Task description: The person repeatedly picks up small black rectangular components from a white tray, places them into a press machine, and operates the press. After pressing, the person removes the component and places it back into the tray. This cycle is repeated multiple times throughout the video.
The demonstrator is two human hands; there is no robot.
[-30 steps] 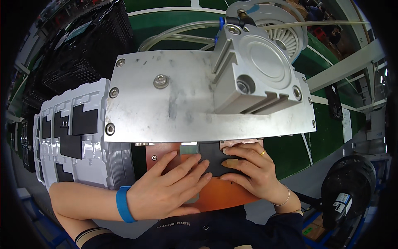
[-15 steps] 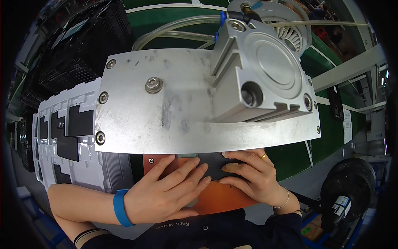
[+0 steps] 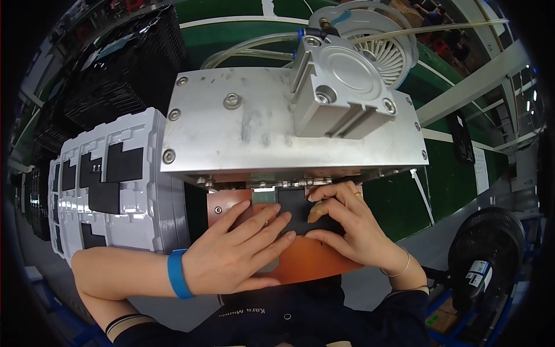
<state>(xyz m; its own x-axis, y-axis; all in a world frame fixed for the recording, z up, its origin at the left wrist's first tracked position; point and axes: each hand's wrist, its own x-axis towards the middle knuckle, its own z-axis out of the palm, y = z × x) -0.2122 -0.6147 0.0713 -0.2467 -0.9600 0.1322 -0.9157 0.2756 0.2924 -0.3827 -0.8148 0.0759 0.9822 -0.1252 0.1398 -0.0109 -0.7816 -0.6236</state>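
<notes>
Both hands are at the front of a metal press, over an orange base plate. My left hand lies flat with its fingers spread, its fingertips by the left edge of a dark grey flat piece. My right hand has curled fingers, with thumb and fingertips on that piece; a tan covering is on one finger. The piece's right part is hidden under this hand. Above the far edge hangs the press's silver top plate, with a square air cylinder on it.
On the left stand stacked white trays bearing black flat pieces, with black crates behind. A white reel and clear hoses lie beyond the press. A black fan-like round object stands at the right, near the green table.
My view has shifted, so the press sits higher and smaller, and the gap under its top plate shows. Both hands keep nearly the same place on the base plate and grey piece.
</notes>
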